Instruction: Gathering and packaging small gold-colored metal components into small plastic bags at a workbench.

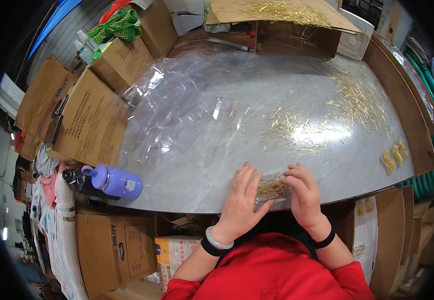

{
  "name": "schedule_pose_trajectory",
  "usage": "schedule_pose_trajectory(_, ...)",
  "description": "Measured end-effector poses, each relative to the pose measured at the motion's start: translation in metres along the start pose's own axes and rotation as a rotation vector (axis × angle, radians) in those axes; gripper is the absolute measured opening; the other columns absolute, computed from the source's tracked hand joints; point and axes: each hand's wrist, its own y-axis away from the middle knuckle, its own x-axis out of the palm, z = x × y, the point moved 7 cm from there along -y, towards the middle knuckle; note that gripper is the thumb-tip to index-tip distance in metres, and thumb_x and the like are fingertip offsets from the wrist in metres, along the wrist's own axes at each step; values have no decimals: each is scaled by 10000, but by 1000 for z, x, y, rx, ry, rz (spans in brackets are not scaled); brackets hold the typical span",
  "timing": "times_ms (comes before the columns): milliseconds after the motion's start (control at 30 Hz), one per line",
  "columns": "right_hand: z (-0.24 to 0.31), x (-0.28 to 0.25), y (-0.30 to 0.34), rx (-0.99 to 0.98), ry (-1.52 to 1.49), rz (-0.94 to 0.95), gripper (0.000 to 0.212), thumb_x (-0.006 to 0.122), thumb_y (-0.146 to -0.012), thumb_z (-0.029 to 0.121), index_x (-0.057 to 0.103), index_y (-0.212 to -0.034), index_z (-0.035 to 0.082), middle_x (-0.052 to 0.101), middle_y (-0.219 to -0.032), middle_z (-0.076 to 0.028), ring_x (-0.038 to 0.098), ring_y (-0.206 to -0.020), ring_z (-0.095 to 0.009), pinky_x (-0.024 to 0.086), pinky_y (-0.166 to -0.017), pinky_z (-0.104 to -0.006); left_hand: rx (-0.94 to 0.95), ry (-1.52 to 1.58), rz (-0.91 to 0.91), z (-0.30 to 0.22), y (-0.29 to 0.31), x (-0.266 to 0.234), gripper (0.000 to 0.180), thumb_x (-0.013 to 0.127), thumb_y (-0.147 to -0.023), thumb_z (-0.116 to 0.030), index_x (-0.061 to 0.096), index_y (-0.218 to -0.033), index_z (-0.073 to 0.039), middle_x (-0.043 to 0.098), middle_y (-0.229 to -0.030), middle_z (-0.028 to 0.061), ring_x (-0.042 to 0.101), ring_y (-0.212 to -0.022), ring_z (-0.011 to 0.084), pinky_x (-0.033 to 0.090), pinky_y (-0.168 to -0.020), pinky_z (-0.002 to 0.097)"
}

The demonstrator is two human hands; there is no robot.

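A bundle of thin gold wire hooks (271, 190) lies near the table's front edge, between my two hands. My left hand (243, 200) rests at the bundle's left end, its fingers stretched out and its thumb reaching along the near side. At the other end, my right hand (304, 195) curls its fingers against the bundle; its thumb is mostly hidden. Something pale, perhaps clear plastic, shows under the bundle's near edge. Beyond my hands, loose gold wire hooks (297, 131) are scattered on the grey table (202, 175).
Clear plastic packets (177, 100) spread over the table's left half. A purple bottle (122, 182) stands at the left edge beside a black one (84, 184). Small tied gold bundles (394, 156) lie at the right. Cardboard boxes (94, 120) line the left side; more wires top a cardboard sheet (237, 12) at the back.
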Motion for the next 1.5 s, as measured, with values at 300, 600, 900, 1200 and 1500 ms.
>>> schedule_pose_trajectory(300, -2, -12, 20, 207, 117, 102, 350, 682, -843, -10, 661, -1190, 33, 665, -1156, -125, 592, -1157, -362, 472, -977, -499, 100, -152, 161, -6, 2, 32, 623, 653, -949, -247, 422, -1453, 35, 428, -1458, 217, 400, -1395, 414, 292, -1190, 555)
schedule_pose_trajectory(600, 4, -13, 23, 290, 270, 65, 426, 671, -846, 21, 639, -1269, 50, 664, -1249, -115, 555, -1270, -341, 386, -1094, -524, 103, -186, 154, -5, 3, 34, 601, 621, -965, -242, 421, -1461, 31, 430, -1453, 213, 406, -1390, 408, 286, -1195, 556)
schedule_pose_trajectory(900, -1, -20, 10, 297, 134, -79, 311, 645, -870, -42, 656, -1176, 10, 668, -1082, -164, 637, -972, -362, 509, -853, -433, 105, -189, 153, -5, 5, 34, 598, 620, -961, -232, 423, -1456, 39, 422, -1457, 217, 406, -1387, 414, 291, -1192, 552)
schedule_pose_trajectory(1200, -33, -6, 6, 483, -85, 32, 178, 639, -922, -2, 659, -1098, 10, 662, -925, -154, 652, -848, -326, 518, -736, -391, 122, -159, 149, -7, 3, 31, 592, 623, -955, -225, 429, -1448, 40, 428, -1446, 214, 415, -1372, 414, 304, -1180, 562)
schedule_pose_trajectory(1500, -26, -6, 5, 464, -105, 90, 124, 627, -928, -9, 671, -1042, 14, 649, -929, -151, 642, -823, -321, 510, -717, -380, 134, -158, 137, -6, 2, 32, 588, 638, -946, -225, 445, -1442, 25, 439, -1430, 205, 414, -1368, 406, 315, -1176, 566)
